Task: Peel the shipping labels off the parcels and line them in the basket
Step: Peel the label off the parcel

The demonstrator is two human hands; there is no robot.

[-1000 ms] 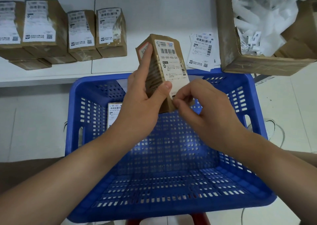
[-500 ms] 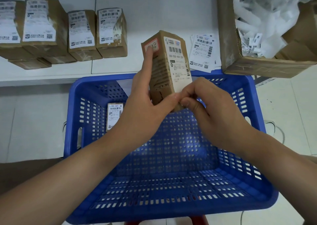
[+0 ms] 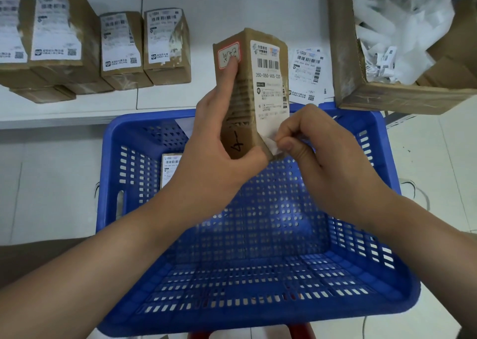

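Blue perforated plastic basket (image 3: pixel 382 248): holds 1 small brown cardboard parcel with a white label (image 3: pixel 170 168), at the far-left of the basket floor, partly hidden behind the left forearm.

Open brown cardboard box (image 3: pixel 346 62), beyond the basket's far-right corner: filled with crumpled white paper strips and peeled labels (image 3: pixel 402 34).

White desk (image 3: pixel 165 98) beyond the basket: a row of 4 labelled brown parcels (image 3: pixel 121 47) at far left; a loose stack of white printed labels (image 3: pixel 307 72) beside the open box.

Held brown cardboard parcel (image 3: pixel 242 101): upright above the basket's far rim. Left hand (image 3: pixel 216 152) grips it, index finger up the side with the red-bordered sticker (image 3: pixel 228 54), thumb at the bottom edge. Right hand (image 3: pixel 325 158), fingers (image 3: pixel 286 146) clenched, pinches the lifted lower corner of the white shipping label (image 3: pixel 269 90).
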